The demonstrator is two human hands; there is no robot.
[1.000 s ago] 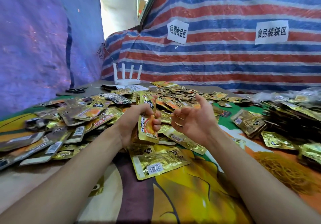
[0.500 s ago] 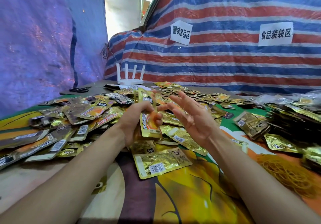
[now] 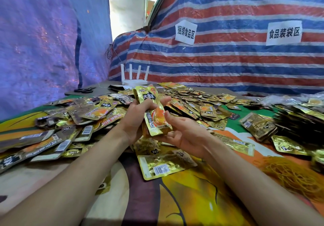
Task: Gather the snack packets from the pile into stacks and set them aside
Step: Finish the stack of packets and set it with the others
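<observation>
Gold-foil stack (image 3: 154, 113) gripped upright in left hand (image 3: 138, 120) w/ right hand (image 3: 185, 134) slack-fingered under its base; some bundles (image 3: 259, 126) done at right, most of pile (image 3: 78, 118) unsorted

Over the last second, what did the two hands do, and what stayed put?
The right hand, which was apart and half curled, swung in under the stack of packets and now cups its lower end. The left hand kept gripping the stack and raised it slightly. The pile, the loose packet and the router stayed put.
</observation>
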